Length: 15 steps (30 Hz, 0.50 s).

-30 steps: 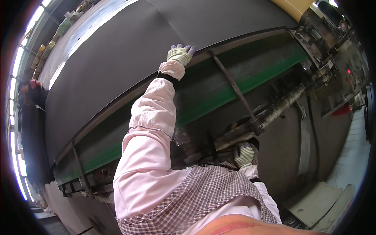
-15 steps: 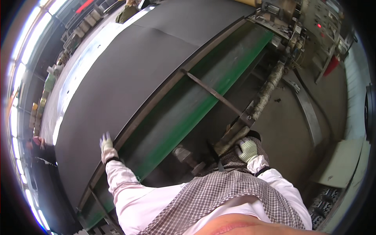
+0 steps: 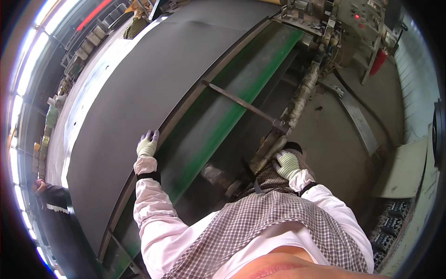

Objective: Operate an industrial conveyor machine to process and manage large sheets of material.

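Observation:
A wide dark grey sheet [image 3: 139,88], which looks like rubber, spreads over the machine bed. Along its near edge runs a narrow brown rail [image 3: 188,95]. My left hand [image 3: 147,145], in a pale striped glove with purple-grey fingertips, lies on the sheet's near edge beside the rail, fingers stretched out. A green-edged dark belt [image 3: 218,116] slopes below the rail. My right hand [image 3: 288,166], in a similar glove, rests low by my checked apron [image 3: 274,216], against the end of a wrapped bar [image 3: 302,100]. Its fingers bend out of sight, so their grip is unclear.
A thin metal strut [image 3: 239,100] crosses the belt toward the bar. Machinery [image 3: 306,18] and a control panel with a red light [image 3: 357,16] stand at the far right. A metal strip [image 3: 355,123] lies on the floor. Dark sheeting [image 3: 60,232] hangs at the left.
My left hand has slid forward and right along the sheet's edge, its arm reaching farther. The crease at the sheet's far end has changed shape. The view has shifted slightly; my right hand stays by the bar.

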Available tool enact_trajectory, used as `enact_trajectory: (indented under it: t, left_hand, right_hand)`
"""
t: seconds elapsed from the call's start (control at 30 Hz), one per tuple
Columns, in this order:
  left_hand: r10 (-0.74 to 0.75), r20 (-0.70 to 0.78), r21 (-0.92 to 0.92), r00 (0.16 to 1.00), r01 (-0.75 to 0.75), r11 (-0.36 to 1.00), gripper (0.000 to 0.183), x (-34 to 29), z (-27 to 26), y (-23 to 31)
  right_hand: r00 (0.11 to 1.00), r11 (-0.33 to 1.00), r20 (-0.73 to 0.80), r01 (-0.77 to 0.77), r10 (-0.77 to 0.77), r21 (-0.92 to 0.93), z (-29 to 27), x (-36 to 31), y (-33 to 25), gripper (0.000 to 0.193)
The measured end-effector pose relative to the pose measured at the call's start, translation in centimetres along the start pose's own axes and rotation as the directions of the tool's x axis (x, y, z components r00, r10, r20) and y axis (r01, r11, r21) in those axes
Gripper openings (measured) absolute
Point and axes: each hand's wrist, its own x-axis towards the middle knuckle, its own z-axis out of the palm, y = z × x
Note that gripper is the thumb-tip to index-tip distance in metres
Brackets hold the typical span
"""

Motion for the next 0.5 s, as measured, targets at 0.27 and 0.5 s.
enact_trajectory:
  t: [0.27, 0.5]
  left_hand:
    - [0.108, 0.115, 0.058, 0.988, -0.115, 0.992, 0.081, 4.3, -0.9, 11.7]
    - [0.193, 0.209, 0.069, 0.959, -0.211, 0.975, 0.082, 7.3, -2.3, 21.6]
  right_hand:
    - [1.0, 1.0, -0.006, 0.015, -0.015, 0.026, 0.2, -0.1, 0.5, 0.022]
    - [1.0, 0.999, 0.021, 0.02, -0.02, 0.027, 0.0, 0.1, 0.4, 0.024]
